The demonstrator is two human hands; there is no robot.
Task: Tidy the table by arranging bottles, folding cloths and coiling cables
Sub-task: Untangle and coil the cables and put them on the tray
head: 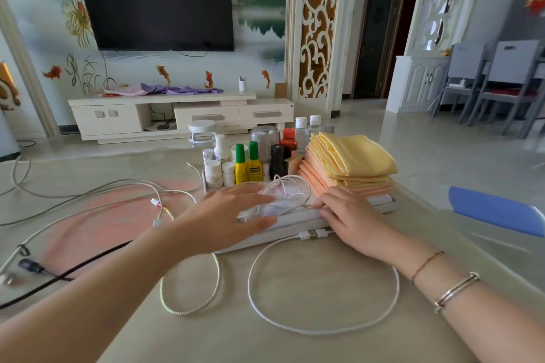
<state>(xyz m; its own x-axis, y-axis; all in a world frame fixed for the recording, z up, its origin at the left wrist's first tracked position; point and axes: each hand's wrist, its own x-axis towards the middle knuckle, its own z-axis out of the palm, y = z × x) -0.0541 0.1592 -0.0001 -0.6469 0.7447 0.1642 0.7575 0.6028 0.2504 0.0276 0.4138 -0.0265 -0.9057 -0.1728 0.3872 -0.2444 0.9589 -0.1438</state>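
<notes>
**Still cables to coil, bottles and cloths already grouped**

Nearest the person, at six o'clock on the table, two loose loops lie side by side: a white cable and a braided cable, neither yet wound tight. Just beyond them a shallow white tray holds a thin white earphone cord, loosely bundled. The left hand hovers flat over that bundle with fingers straight and spread, gripping nothing, probably to keep the springy cord from unwinding. The right hand rests at the tray's rim, its fingertips seemingly pinching the cord's end, though the contact is too small to confirm. At nine o'clock more cables sprawl uncoiled across a pink mat. Farther off, at twelve o'clock, the bottles stand upright in a tight cluster, and at one o'clock the folded cloths, yellow over peach, sit in a neat stack touching the tray's far side.
</notes>
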